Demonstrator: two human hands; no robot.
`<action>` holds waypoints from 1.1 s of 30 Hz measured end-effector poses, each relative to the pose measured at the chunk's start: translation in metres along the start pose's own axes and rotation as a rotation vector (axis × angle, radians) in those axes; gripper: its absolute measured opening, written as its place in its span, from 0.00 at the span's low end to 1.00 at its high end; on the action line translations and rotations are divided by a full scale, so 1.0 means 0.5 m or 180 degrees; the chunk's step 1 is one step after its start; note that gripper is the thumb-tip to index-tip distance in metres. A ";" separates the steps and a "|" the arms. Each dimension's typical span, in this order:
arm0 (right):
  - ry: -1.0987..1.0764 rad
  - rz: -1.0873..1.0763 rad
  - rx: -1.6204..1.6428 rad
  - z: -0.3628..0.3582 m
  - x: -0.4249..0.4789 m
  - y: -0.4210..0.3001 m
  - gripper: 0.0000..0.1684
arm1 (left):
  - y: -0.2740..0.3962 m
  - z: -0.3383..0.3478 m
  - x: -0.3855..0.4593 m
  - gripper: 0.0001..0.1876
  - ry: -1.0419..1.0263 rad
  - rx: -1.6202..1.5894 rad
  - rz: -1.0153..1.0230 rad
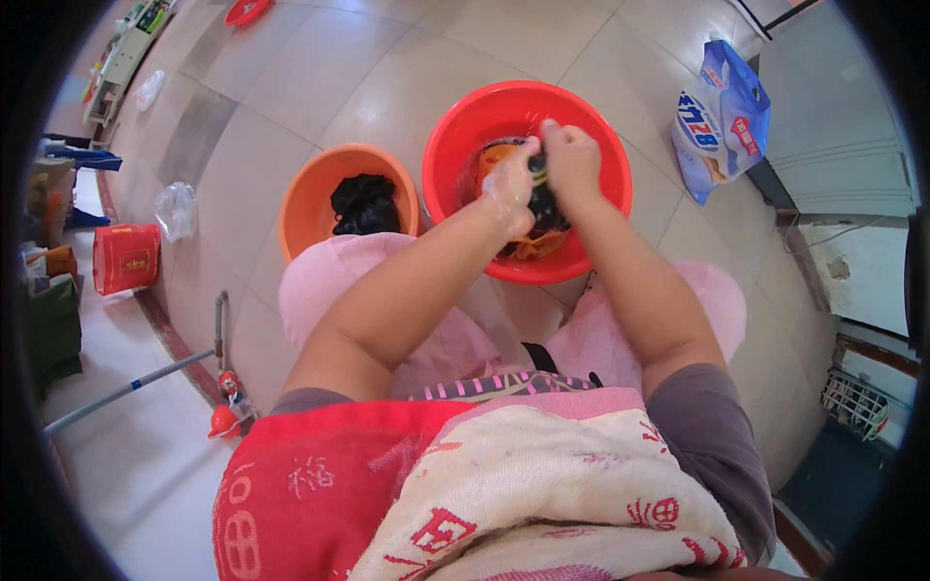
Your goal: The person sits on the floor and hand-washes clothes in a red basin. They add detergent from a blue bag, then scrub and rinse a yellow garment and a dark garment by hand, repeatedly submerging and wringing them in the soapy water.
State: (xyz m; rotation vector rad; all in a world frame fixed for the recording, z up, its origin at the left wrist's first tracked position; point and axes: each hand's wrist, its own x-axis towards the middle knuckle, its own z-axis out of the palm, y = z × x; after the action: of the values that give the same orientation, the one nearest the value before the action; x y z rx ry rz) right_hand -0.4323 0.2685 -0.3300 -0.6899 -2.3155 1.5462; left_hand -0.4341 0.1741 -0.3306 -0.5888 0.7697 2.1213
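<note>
Over a red plastic basin [617, 156] on the floor, both hands grip a wet dark garment [542, 197] with a yellowish stripe. My left hand [511, 187] shows soapy suds on its back and holds the cloth from the picture's left side. Close beside it, my right hand [572, 156] is closed on the upper part of the same cloth. Orange cloth [497, 155] lies in the water below, partly hidden by the hands. An orange plastic basin [296, 192] stands to the left with a black cloth [365, 205] in it.
A blue and white detergent bag [721, 123] stands at the right near a pale cabinet. Clear plastic bags [176, 210] and a red paper bag [126, 258] are at the left. A metal pole [167, 371] lies lower left. Another red basin [247, 10] is at the top.
</note>
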 end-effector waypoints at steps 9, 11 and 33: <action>-0.1457 0.2337 0.3429 -0.064 0.004 -0.046 0.32 | 0.076 0.015 -0.024 0.26 -0.0127 -0.0577 0.0150; -0.1487 0.2325 0.3464 -0.069 -0.002 -0.047 0.31 | 0.075 0.016 -0.028 0.27 -0.0193 -0.0530 0.0007; -0.0912 0.0898 0.2976 -0.057 -0.044 -0.001 0.12 | 0.022 0.027 -0.020 0.08 -0.0224 0.2280 0.2379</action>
State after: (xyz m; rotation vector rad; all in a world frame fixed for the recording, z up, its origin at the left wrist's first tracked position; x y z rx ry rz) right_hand -0.4002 0.2793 -0.3176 -0.5562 -1.3632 2.6757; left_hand -0.4393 0.1726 -0.3113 0.2021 1.7963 2.2355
